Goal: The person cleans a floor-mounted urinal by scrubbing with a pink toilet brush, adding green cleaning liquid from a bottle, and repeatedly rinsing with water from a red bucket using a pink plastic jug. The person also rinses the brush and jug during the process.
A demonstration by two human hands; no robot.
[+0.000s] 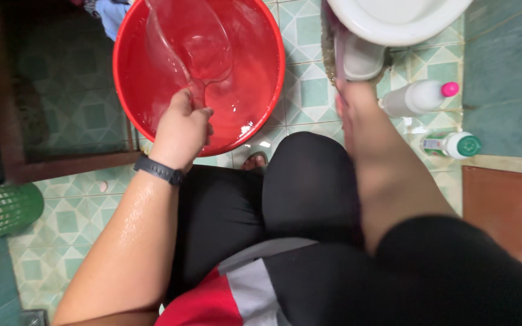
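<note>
My left hand [182, 128] grips the handle of a clear plastic scoop [197, 42] whose bowl sits in the water of a red round basin [134, 90] on the tiled floor. A dark band is on that wrist. My right hand [353, 104] reaches forward under a white bowl-shaped fixture [394, 18] and holds something with a purple handle [339, 54] against the fixture's base; its fingers are partly hidden and the object is mostly out of sight. My black-clad knees fill the lower middle.
A white bottle with a pink cap [418, 96] and a bottle with a green cap [454, 145] lie on the green-patterned floor tiles [309, 90] at right. A green mesh basket [1, 208] lies at the left edge. A brown door frame [74, 164] borders the left.
</note>
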